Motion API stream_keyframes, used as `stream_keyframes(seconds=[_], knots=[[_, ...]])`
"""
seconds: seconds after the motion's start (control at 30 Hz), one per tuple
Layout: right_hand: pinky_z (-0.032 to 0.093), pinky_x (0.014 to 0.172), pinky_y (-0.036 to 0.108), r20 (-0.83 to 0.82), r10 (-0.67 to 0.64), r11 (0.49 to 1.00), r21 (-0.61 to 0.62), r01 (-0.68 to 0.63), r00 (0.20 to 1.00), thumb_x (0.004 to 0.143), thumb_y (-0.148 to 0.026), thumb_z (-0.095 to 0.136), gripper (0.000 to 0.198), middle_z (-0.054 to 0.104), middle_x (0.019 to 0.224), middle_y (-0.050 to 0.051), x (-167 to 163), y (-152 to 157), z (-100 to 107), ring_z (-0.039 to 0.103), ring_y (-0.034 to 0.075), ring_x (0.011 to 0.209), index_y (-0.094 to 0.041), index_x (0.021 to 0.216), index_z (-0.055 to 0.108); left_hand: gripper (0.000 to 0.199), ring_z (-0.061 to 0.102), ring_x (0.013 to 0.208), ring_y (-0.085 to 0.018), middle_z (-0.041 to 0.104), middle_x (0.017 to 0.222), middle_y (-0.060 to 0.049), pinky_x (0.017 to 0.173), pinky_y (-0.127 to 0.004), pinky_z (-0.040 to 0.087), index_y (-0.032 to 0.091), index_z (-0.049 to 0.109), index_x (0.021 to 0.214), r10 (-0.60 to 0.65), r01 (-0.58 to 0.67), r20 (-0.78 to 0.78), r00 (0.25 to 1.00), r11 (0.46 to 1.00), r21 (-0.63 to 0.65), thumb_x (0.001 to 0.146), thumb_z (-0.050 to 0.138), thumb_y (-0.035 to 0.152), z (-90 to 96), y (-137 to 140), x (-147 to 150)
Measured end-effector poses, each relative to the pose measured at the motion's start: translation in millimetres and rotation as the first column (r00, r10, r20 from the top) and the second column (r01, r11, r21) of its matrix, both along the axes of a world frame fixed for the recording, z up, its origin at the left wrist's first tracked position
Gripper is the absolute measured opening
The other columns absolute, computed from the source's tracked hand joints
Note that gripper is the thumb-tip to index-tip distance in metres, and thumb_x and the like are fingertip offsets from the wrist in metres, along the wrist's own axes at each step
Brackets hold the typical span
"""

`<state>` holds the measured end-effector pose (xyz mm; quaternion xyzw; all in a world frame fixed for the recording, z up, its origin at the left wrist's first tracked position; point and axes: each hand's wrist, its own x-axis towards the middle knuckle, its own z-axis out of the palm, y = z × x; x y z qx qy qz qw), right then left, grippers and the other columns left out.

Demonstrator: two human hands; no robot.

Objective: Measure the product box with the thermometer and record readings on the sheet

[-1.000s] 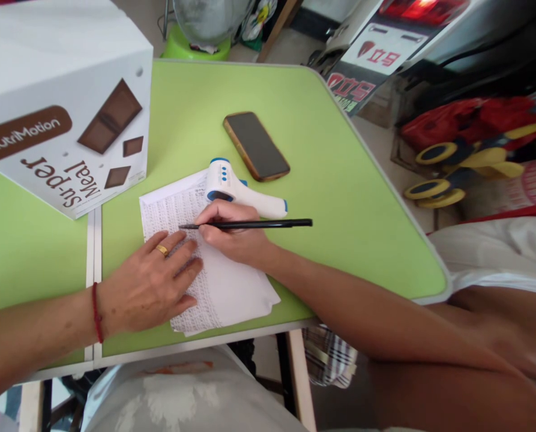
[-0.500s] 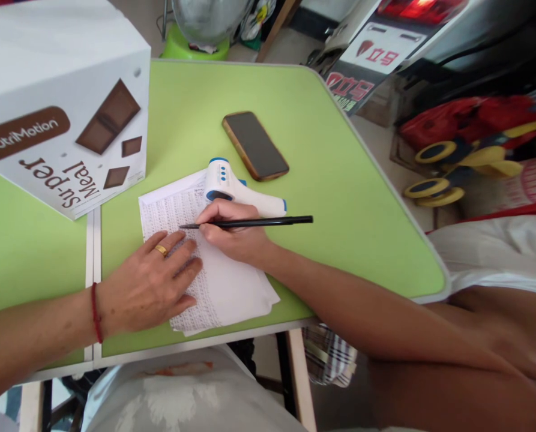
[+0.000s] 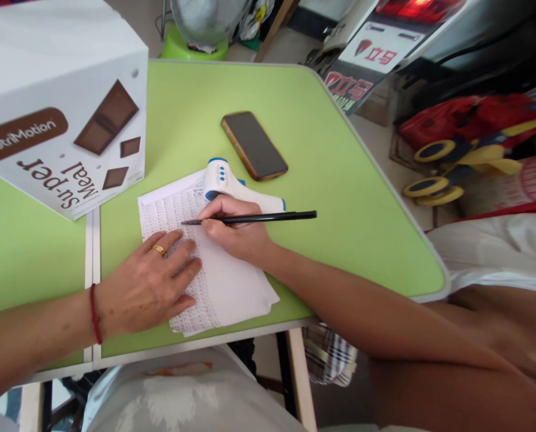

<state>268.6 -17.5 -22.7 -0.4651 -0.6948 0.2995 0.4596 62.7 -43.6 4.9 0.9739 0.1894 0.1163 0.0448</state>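
My right hand (image 3: 237, 229) grips a slim black pen (image 3: 277, 216), its tip at the handwritten rows on the white paper (image 3: 236, 288). Whether the tip touches the sheet I cannot tell. Spread flat over the left part of the paper, my left hand (image 3: 153, 279) holds nothing; it wears a gold ring and a red wrist cord. Just beyond my right hand, a white and blue infrared thermometer (image 3: 222, 180) lies on the top edge of the paper, partly hidden by that hand. Several sheets seem stacked slightly askew.
On the green table (image 3: 340, 198) a smartphone (image 3: 255, 146) in a brown case lies beyond the thermometer. A large white NutriMotion box (image 3: 65, 132) stands at the back left. Past the right edge are a vehicle's rear (image 3: 385, 48) and yellow-handled tools (image 3: 434, 186).
My right hand and the pen have shifted slightly up the page, and the pen's rear end has tilted upward. My left hand stays in place.
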Motion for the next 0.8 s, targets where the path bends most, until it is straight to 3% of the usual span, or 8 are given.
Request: stream_keyframes(seconds=[0.8], knots=[[0.043,0.051,0.025,0.029,-0.032,0.998,-0.056,0.033,0.999,0.068,-0.017,0.053,0.007,0.062,0.058,-0.002,-0.4,-0.6,2.5,0.050,0.011,0.053,-0.020,0.065,0.058,0.037,0.052,0.121,-0.040,0.059,0.126,-0.019,0.100,-0.054,0.048,0.007,0.062,0.114,-0.005,0.005,0.001,1.000,1.000,0.002,0.090,0.062,0.035,-0.6,0.9,0.1]])
